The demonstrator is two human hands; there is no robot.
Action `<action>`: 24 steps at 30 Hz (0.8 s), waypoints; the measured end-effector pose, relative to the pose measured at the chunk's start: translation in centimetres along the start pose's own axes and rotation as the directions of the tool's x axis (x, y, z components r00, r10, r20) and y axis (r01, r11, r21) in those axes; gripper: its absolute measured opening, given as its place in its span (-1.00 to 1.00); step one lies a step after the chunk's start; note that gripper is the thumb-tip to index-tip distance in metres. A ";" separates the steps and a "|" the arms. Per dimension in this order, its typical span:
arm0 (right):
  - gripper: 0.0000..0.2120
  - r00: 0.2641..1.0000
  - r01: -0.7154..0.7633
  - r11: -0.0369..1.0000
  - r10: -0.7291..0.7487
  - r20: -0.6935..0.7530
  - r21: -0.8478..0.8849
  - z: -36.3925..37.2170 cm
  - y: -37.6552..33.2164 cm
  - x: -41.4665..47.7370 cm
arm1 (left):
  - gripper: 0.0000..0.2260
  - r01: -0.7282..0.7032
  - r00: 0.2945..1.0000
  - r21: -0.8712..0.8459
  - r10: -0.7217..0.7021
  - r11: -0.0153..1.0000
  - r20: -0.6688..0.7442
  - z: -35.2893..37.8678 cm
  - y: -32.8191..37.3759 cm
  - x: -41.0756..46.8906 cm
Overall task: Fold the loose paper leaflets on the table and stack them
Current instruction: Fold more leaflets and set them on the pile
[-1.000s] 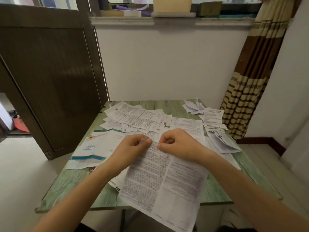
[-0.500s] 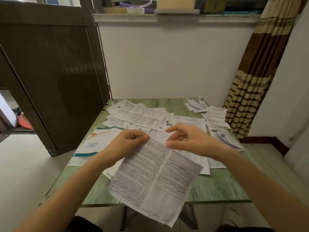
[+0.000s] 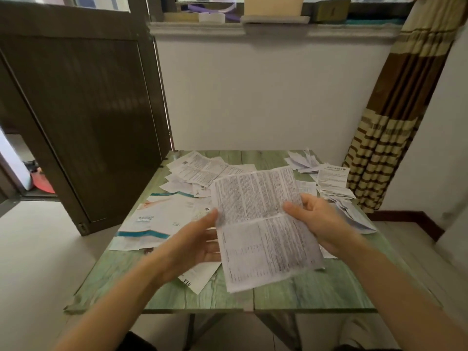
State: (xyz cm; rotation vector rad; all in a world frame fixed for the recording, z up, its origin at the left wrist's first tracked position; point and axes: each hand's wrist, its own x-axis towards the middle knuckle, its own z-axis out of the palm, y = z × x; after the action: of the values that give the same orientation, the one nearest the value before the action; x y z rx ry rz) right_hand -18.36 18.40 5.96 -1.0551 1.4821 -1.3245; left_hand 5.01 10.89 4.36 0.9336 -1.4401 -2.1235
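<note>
R hand (image 3: 321, 224) pinches leaflet (image 3: 258, 224); L hand (image 3: 195, 241) flat at edge; loose sheets (image 3: 200, 171) litter table (image 3: 316, 292).

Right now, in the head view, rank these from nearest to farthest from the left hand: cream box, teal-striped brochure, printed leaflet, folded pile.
1. printed leaflet: touching the left hand, on its right.
2. teal-striped brochure: on the table, just left.
3. folded pile: table's far right corner.
4. cream box: on the window sill, farthest.
</note>
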 end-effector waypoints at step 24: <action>-0.61 0.969 -0.177 0.984 0.171 0.178 0.019 0.2 2.2 -1.2 | -0.65 -0.152 0.941 0.333 0.239 0.931 -0.238 -0.8 0.2 -0.8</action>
State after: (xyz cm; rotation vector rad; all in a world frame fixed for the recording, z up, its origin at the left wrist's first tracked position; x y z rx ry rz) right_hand -17.99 19.64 3.84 -0.9706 1.3811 -1.1011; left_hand 6.11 10.83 4.56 1.0946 -1.6692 -1.5778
